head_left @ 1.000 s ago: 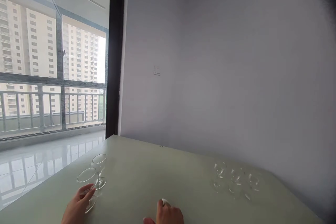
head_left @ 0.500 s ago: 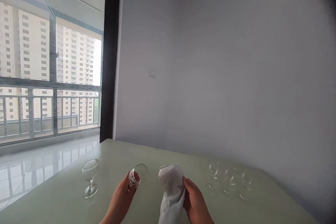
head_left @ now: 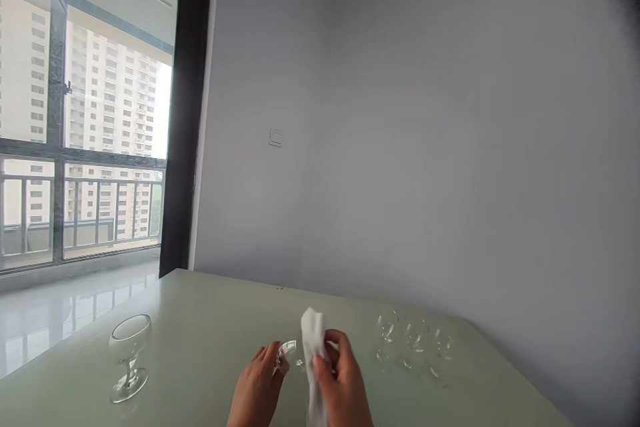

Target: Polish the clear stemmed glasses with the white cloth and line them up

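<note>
Head view: left hand [head_left: 257,380] gripping glass [head_left: 287,352], fingers curled round it, lower centre of frame; right hand [head_left: 343,373] pinching white cloth [head_left: 313,340] just beside. Stemmed glass [head_left: 131,347] standing upright on tabletop [head_left: 220,333], lower left; three glasses [head_left: 415,337] standing lower right.

Likely a room in a high-rise home: plain grey walls [head_left: 425,113] with a light switch [head_left: 275,137], glossy floor tiles [head_left: 75,313], and a railed balcony [head_left: 100,207] facing apartment towers [head_left: 110,93].
</note>
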Action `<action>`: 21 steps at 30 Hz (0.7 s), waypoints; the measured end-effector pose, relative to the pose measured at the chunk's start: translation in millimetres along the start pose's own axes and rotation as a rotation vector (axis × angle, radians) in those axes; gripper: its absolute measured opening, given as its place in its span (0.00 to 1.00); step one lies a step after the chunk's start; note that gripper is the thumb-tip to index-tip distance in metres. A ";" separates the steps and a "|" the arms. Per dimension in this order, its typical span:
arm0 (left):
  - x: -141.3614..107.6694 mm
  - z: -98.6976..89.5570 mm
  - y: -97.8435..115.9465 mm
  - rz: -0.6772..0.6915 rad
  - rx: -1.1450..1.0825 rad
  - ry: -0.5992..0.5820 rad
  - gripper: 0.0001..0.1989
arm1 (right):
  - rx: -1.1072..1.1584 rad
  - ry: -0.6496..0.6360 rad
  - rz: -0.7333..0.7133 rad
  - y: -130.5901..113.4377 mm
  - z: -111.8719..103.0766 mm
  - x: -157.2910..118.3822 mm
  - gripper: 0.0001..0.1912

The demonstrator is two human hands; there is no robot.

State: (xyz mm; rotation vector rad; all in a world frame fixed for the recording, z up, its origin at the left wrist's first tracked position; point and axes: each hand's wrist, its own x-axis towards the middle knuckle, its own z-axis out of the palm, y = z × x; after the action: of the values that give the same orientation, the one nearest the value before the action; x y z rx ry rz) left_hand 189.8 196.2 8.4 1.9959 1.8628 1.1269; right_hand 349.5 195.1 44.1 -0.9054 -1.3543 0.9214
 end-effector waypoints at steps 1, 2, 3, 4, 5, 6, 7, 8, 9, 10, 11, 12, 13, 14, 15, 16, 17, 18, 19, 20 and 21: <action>-0.8 -2.6 -0.1 0.010 0.003 -0.006 0.06 | -0.110 -0.071 -0.042 -0.5 7.5 -4.0 0.16; -1.2 -5.7 -0.1 0.015 0.008 -0.011 0.06 | -0.220 -0.147 -0.066 -1.6 13.1 -6.9 0.21; -1.2 -9.0 0.2 0.016 0.018 -0.014 0.06 | -0.320 -0.220 -0.073 -3.5 16.4 -8.5 0.25; -1.0 -12.3 0.7 0.017 0.033 -0.019 0.07 | -0.411 -0.280 -0.068 -6.1 17.4 -8.7 0.27; -0.7 -15.3 1.3 0.020 0.051 -0.024 0.07 | -0.488 -0.331 -0.062 -9.3 16.4 -7.7 0.27; -0.4 -17.8 1.8 0.027 0.073 -0.033 0.08 | -0.549 -0.376 -0.051 -12.7 14.0 -6.0 0.27; -0.2 -19.5 2.3 0.044 0.095 -0.043 0.08 | -0.599 -0.419 -0.031 -16.0 10.9 -4.0 0.26; -0.3 -20.4 2.5 0.074 0.111 -0.054 0.08 | -0.638 -0.464 -0.004 -18.9 7.7 -2.0 0.24; -0.5 -20.6 2.3 0.115 0.124 -0.068 0.09 | -0.664 -0.507 0.026 -21.1 5.1 -0.6 0.22; -0.8 -20.1 1.8 0.161 0.135 -0.078 0.11 | -0.680 -0.547 0.055 -22.6 3.2 0.2 0.21; -1.3 -19.1 0.8 0.207 0.147 -0.086 0.13 | -0.685 -0.580 0.078 -23.3 2.2 0.3 0.20; -1.8 -18.1 -0.5 0.252 0.163 -0.088 0.15 | -0.676 -0.599 0.095 -23.1 2.0 -0.1 0.18; -2.3 -17.2 -2.0 0.295 0.185 -0.080 0.16 | -0.646 -0.601 0.103 -22.1 2.4 -0.9 0.17; -2.6 -16.8 -3.5 0.339 0.217 -0.057 0.17 | -0.590 -0.586 0.117 -20.4 3.0 -1.7 0.15; -2.8 -17.0 -4.9 0.387 0.255 -0.012 0.18 | -0.506 -0.560 0.155 -18.0 3.5 -2.4 0.13; -2.7 -17.9 -6.0 0.447 0.296 0.051 0.19 | -0.392 -0.529 0.224 -15.0 3.6 -2.6 0.12; -2.5 -19.5 -6.7 0.513 0.335 0.119 0.19 | -0.248 -0.497 0.311 -11.5 3.3 -2.4 0.12; -2.1 -21.8 -6.9 0.581 0.364 0.178 0.20 | -0.091 -0.474 0.399 -7.8 2.3 -1.8 0.14; -1.5 -24.5 -6.5 0.646 0.382 0.213 0.19 | 0.062 -0.464 0.470 -4.5 0.8 -1.0 0.16; -0.7 -27.4 -5.6 0.699 0.386 0.218 0.18 | 0.187 -0.459 0.517 -2.1 -1.1 0.0 0.19; 0.1 -30.3 -4.3 0.733 0.377 0.191 0.16 | 0.267 -0.466 0.531 -1.4 -3.4 0.7 0.21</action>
State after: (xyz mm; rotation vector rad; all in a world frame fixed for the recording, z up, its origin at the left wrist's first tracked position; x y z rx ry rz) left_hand 167.4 186.5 26.8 3.0349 1.5261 1.2137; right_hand 353.0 195.2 45.7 -0.8880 -1.3463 1.7639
